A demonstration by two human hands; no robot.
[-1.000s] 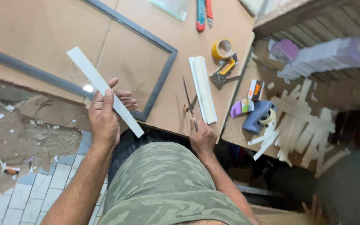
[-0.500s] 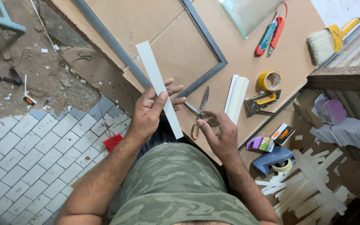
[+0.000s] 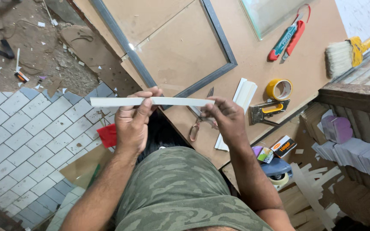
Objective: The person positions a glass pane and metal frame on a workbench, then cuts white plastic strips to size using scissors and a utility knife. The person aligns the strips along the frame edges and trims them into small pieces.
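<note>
White strip (image 3: 150, 102) lies level across the middle of the view, above the desk (image 3: 253, 55) edge. Left hand (image 3: 134, 122) grips its middle from six o'clock, and right hand (image 3: 228, 119) pinches its three o'clock end, with scissors (image 3: 200, 122) partly hidden beneath.

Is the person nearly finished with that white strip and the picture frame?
Probably not yet. Done: a gray frame lies on the brown board, with more white strips stacked beside it. In hand: the left hand and right hand hold one long white strip level, and the right hand also rests on scissors. Left: this strip is not on the frame, and the stapler lies untouched.
</note>
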